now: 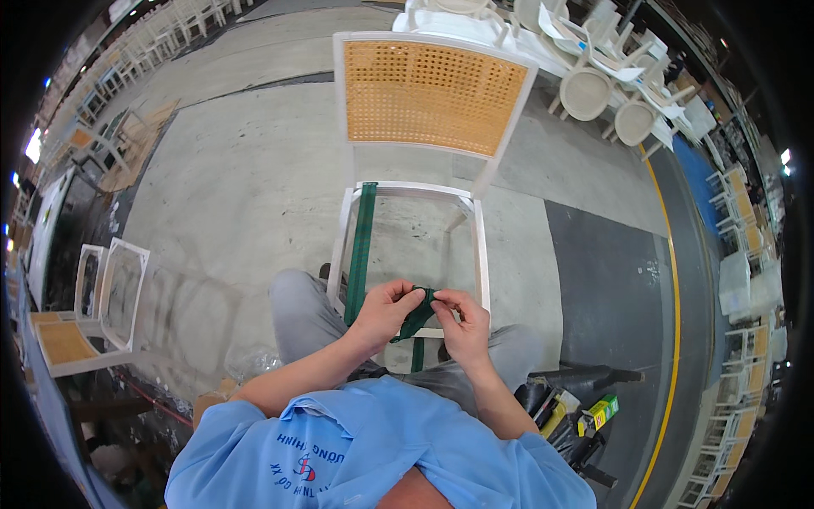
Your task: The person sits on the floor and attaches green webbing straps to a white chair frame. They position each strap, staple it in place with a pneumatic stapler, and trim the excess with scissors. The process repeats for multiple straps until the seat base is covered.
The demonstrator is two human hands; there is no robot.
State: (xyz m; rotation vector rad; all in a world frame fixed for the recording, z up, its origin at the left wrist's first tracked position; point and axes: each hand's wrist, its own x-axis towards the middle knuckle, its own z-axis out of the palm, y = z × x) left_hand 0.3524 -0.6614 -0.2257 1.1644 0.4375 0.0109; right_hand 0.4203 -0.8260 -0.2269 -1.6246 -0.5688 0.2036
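Both hands pinch a dark green woven webbing strap (pixel 419 312) at the front rail of a white wooden chair frame with a cane-woven back (pixel 428 97): the left hand (pixel 383 312) grips its folded end, the right hand (pixel 462 322) nips it just beside. A second length of green webbing (pixel 361 246) runs front to back along the left edge of the open seat frame. The chair stands on a grey concrete floor (pixel 229 187); a small green-and-yellow box (pixel 600 413) lies among dark tools at the person's right.

Both hands together, pinching at centre.
Left hand (pixel 383 312) and right hand (pixel 462 322) meet fingertip to fingertip, fingers curled in a tight grip; bare forearms come up from below, elbows bent.
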